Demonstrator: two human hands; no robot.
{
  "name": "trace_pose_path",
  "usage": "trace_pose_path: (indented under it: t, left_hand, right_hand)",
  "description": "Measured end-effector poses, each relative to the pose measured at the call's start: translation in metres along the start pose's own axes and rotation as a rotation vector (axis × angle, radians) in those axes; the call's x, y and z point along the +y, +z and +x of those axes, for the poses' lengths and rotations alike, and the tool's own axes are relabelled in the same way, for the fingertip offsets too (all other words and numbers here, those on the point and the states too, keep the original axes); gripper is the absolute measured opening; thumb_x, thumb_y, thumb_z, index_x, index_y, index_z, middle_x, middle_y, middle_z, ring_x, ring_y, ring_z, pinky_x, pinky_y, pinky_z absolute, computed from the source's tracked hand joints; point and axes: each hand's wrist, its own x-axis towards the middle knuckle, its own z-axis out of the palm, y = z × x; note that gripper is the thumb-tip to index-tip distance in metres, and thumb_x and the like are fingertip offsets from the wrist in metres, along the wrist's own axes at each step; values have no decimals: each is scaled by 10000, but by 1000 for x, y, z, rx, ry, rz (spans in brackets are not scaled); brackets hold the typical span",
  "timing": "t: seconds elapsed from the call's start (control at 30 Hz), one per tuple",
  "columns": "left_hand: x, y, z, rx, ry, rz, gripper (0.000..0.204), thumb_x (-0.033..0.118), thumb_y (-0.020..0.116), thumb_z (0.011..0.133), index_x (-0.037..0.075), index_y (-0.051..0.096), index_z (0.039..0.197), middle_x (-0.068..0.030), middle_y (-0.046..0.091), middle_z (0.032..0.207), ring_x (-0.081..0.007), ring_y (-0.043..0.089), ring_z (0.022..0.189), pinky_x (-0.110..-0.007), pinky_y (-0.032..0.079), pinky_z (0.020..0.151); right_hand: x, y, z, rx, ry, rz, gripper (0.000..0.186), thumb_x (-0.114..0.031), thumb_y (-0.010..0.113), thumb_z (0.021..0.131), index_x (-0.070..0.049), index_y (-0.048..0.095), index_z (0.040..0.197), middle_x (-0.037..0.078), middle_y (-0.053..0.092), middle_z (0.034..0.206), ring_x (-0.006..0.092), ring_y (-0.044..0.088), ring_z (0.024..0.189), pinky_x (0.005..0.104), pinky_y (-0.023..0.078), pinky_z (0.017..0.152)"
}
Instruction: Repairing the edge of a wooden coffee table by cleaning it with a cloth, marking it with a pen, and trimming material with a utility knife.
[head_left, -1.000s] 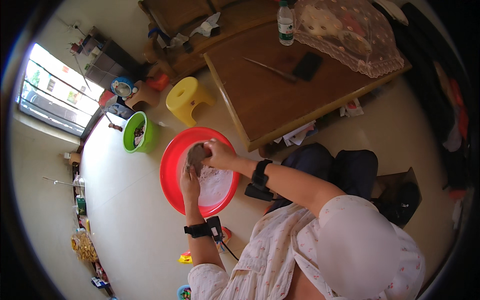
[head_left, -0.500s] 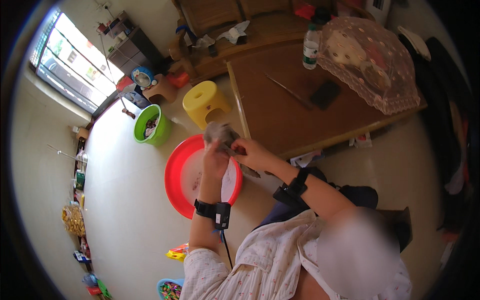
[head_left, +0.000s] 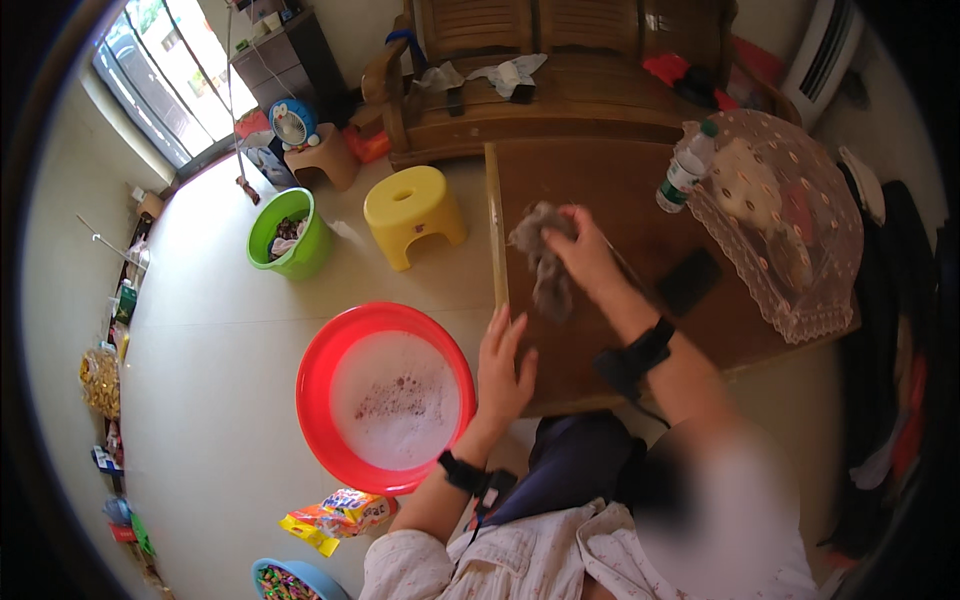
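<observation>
My right hand grips a crumpled grey-brown cloth above the left part of the brown wooden table. The cloth is slightly smeared by motion, so I cannot tell whether it touches the tabletop. With fingers stretched out and apart, my left hand is empty by the table's left edge. Just left of that hand, a red basin on the floor holds cloudy, foamy water with dark specks.
A yellow stool and a green tub with clothes stand beyond the basin. On the table are a bottle, a dark flat object and a lace food cover. A colourful packet lies near my left forearm.
The cloth has moved right, from over the basin to over the table, in my right hand. My left hand has let go of it and opened. The view has shifted.
</observation>
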Motion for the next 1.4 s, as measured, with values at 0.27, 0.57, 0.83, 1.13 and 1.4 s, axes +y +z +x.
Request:
trace_pose_path:
  t: [0.27,0.57,0.83,1.13,1.4]
  left_hand:
    - [-21,7,-41,-177,-162,294,515,179,628,769,101,468,1252,-174,298,1396,-361,277,1290,-543,250,999]
    - [-31,4,-47,-196,-190,300,484,147,675,670,101,556,1137,-175,406,1320,-340,390,1225,-548,196,1018]
    - [-32,6,-44,-101,-217,284,476,140,675,655,98,568,1117,-174,417,1314,-331,408,1216,-538,178,1021]
    - [-31,4,-55,-32,-165,324,487,167,647,704,133,533,1177,-152,386,1345,-304,379,1241,-568,130,1029]
    - [-35,13,-59,128,58,303,550,92,579,758,37,384,1268,-211,312,1366,-365,308,1266,-539,167,1040]
  right_hand:
    - [-5,31,191,-85,-225,-492,428,-203,651,743,-100,500,1130,174,575,1058,338,548,1002,410,458,801]
    - [90,107,250,-590,-643,-1213,244,-77,489,837,-120,591,1054,125,505,1088,312,505,1028,399,462,857]
    - [87,95,224,-690,-703,-1058,130,-54,504,787,-89,576,890,85,523,957,283,510,987,363,470,826]
    - [59,109,99,-826,-922,-1056,169,-29,568,688,-121,618,820,69,553,881,265,531,896,351,479,734]
    - [46,120,-54,-1010,-400,-411,263,2,526,707,-86,613,939,130,581,927,308,567,891,379,465,778]
